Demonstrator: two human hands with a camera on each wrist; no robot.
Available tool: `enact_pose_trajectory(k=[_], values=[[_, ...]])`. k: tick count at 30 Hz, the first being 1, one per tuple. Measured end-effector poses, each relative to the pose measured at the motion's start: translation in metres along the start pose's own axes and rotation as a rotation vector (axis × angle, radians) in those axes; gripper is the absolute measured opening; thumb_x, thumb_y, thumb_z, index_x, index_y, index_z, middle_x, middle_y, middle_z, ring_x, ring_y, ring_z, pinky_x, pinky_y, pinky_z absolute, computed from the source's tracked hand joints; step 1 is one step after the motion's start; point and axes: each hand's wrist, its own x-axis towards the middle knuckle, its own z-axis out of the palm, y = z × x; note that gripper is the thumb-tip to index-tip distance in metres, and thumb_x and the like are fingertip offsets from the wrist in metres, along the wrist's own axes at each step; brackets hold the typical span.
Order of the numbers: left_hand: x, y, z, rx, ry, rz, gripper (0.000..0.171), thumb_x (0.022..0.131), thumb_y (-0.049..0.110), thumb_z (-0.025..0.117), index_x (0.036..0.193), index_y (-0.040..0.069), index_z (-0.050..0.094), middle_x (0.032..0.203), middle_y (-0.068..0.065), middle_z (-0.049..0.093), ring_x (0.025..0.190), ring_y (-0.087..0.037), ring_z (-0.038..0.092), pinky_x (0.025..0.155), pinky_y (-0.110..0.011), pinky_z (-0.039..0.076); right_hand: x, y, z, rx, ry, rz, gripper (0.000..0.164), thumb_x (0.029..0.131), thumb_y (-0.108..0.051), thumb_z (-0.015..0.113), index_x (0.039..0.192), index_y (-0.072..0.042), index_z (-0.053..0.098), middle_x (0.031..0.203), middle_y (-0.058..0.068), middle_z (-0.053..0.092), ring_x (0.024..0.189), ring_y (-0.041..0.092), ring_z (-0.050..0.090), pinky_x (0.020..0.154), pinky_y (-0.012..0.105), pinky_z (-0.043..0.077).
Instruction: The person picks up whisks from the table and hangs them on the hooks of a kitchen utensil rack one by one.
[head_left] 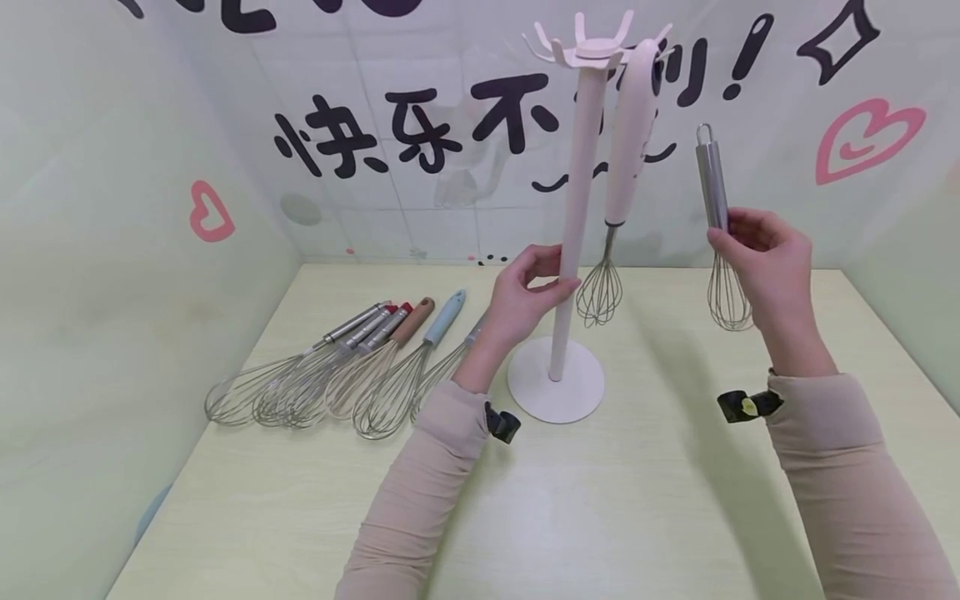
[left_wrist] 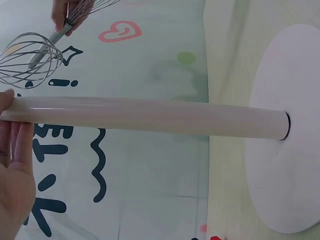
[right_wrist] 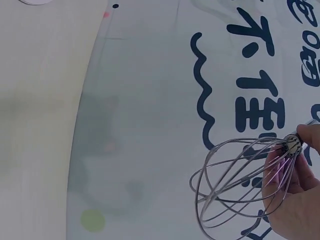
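My left hand (head_left: 525,292) grips the pole of a white hook stand (head_left: 577,192), thumb on one side and fingers on the other. From one of the stand's top hooks hangs a whisk with a thick white handle (head_left: 630,133), wires downward. Off to the right, my right hand (head_left: 772,258) pinches a steel whisk (head_left: 712,183) low on its handle, hanging loop up and wires down. That whisk is apart from the stand. The right wrist view shows its wire balloon (right_wrist: 240,185) below the fingers. In the left wrist view the pole (left_wrist: 150,115) runs to the round base (left_wrist: 285,190).
Several whisks lie side by side on the table left of the stand, among them a blue-handled one (head_left: 446,317) and a brown-handled one (head_left: 414,321). My left forearm partly covers the nearest one. A wall sheet with black lettering (head_left: 420,125) rises behind the table (head_left: 600,500).
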Motion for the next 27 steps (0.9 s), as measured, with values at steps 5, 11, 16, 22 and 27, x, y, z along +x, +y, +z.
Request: enact_pose_trajectory(k=[5,11,16,22,27], values=[[0.0,0.001,0.0,0.001,0.001,0.005,0.038,0.085,0.001,0.068,0.121,-0.001,0.057,0.113,-0.023,0.063,0.109,-0.03,0.061,0.091,-0.025,0.056,-0.003,-0.012,0.004,0.043,0.001,-0.021,0.025,0.081,-0.012,0.074,0.105,-0.016,0.068,0.089,-0.014,0.067,0.087,0.003,0.058,0.073,0.004,0.049],[-0.001,0.001,-0.001,0.008,-0.004,0.012,0.039,0.085,0.002,0.068,0.122,0.0,0.057,0.113,-0.023,0.063,0.109,-0.03,0.061,0.091,-0.026,0.056,-0.006,-0.025,0.011,0.137,0.006,-0.06,0.024,0.08,-0.009,0.074,0.104,-0.013,0.07,0.09,-0.01,0.069,0.086,0.006,0.06,0.074,0.006,0.051],[-0.001,0.001,-0.002,0.026,-0.005,0.015,0.039,0.085,0.003,0.069,0.122,0.0,0.057,0.114,-0.022,0.064,0.109,-0.03,0.061,0.09,-0.026,0.056,-0.01,-0.034,0.018,0.286,-0.011,-0.097,0.024,0.079,-0.003,0.074,0.102,-0.009,0.071,0.091,-0.003,0.071,0.082,0.009,0.064,0.073,0.01,0.055],[-0.002,0.002,-0.002,0.055,-0.005,0.001,0.038,0.085,0.006,0.069,0.122,0.003,0.058,0.114,-0.019,0.066,0.109,-0.027,0.062,0.087,-0.028,0.057,-0.014,-0.042,0.025,0.42,-0.039,-0.169,0.024,0.079,0.001,0.073,0.103,-0.001,0.071,0.089,0.004,0.073,0.076,0.013,0.067,0.072,0.016,0.057],[-0.002,0.002,-0.002,0.054,-0.004,0.001,0.038,0.085,0.006,0.069,0.122,0.003,0.058,0.114,-0.019,0.066,0.109,-0.027,0.062,0.087,-0.028,0.056,-0.016,-0.05,0.03,0.466,-0.06,-0.212,0.026,0.079,0.002,0.072,0.105,0.001,0.07,0.09,0.006,0.073,0.077,0.015,0.069,0.073,0.017,0.058]])
